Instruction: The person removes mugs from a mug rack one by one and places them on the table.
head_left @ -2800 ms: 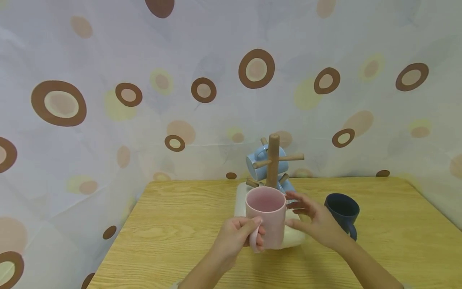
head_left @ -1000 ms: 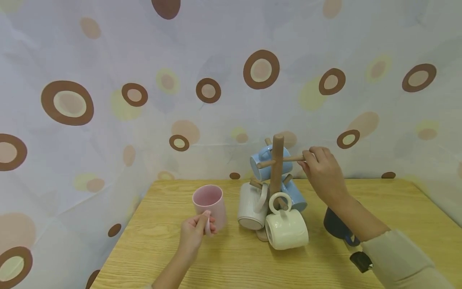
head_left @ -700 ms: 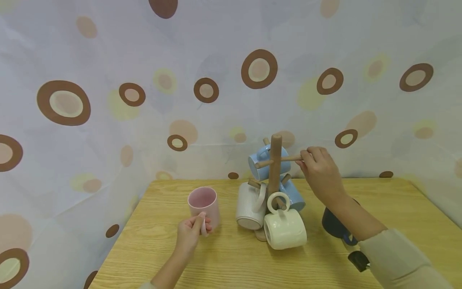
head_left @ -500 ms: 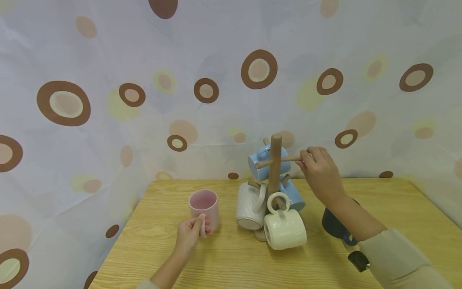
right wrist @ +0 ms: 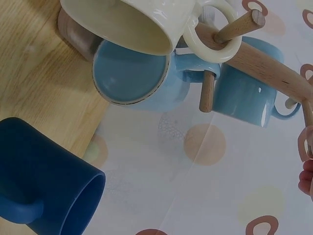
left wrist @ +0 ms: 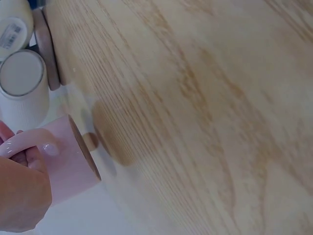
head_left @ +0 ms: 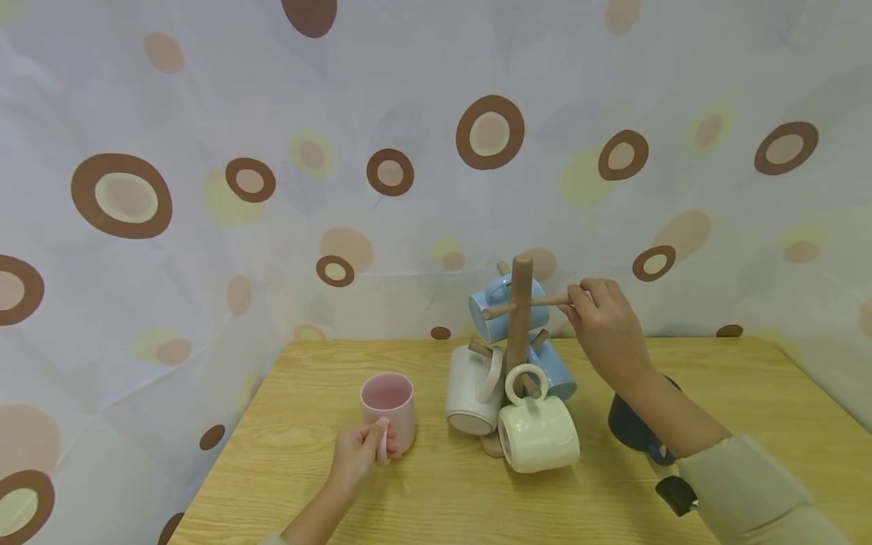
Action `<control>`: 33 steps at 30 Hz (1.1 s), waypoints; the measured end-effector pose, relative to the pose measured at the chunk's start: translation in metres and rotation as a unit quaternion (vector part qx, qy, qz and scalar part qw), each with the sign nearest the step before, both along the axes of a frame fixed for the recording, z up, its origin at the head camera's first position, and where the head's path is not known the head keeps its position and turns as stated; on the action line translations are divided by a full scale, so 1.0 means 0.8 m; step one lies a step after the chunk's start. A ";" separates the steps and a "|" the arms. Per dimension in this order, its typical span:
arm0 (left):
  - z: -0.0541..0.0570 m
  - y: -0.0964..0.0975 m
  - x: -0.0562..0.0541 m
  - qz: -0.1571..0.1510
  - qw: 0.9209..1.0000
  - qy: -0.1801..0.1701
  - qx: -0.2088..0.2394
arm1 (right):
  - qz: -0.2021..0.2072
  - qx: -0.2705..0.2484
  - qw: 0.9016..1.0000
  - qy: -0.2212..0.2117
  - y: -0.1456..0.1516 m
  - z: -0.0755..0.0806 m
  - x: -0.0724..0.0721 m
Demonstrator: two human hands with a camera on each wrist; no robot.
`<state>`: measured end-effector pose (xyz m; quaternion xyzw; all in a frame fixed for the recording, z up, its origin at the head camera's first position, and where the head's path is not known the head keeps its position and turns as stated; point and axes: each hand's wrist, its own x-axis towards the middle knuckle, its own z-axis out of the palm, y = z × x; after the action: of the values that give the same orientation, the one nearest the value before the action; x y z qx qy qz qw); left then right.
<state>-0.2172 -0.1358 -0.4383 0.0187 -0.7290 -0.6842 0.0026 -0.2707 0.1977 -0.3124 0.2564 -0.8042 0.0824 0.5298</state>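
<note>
My left hand [head_left: 354, 458] grips a pink mug [head_left: 402, 424] by its handle, thumb on top. The mug is upright, mouth up, low over the table left of the wooden mug tree [head_left: 521, 325]. In the left wrist view the pink mug [left wrist: 68, 166] has its base toward the wood surface. My right hand [head_left: 606, 325] pinches the end of the tree's upper right peg [head_left: 552, 300], which bears no mug. On other pegs hang a ribbed white mug [head_left: 470, 393], a cream mug [head_left: 545, 435], an upper blue mug [head_left: 490, 322] and a lower blue mug [head_left: 555, 371].
A navy mug [head_left: 630, 424] stands right of the tree, partly hidden behind my right forearm; the right wrist view shows this navy mug [right wrist: 44, 171] closer. A small black object [head_left: 677, 496] shows beside my right sleeve. Behind the wooden table [head_left: 286, 431] hangs a patterned cloth [head_left: 409, 76].
The pink mug moved left from before the tree, then sank lower in the last half second. My right hand left the mug's side, took the upper right peg and has stayed there.
</note>
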 end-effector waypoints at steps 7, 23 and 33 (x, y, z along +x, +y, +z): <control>-0.006 -0.001 -0.002 -0.001 1.000 -0.001 0.005 | -0.003 0.002 1.000 -0.005 0.000 -0.001 0.000; -0.014 -0.003 -0.003 -0.007 1.000 0.006 -0.006 | -0.003 0.003 1.000 -0.003 -0.001 0.001 0.001; -0.015 -0.010 0.000 -0.027 0.999 -0.017 -0.031 | 0.004 0.004 1.000 0.001 -0.001 -0.001 0.000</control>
<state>-0.2171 -0.1441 -0.4501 0.0107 -0.7504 -0.6603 -0.0275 -0.2710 0.1970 -0.3128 0.2617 -0.8030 0.0816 0.5292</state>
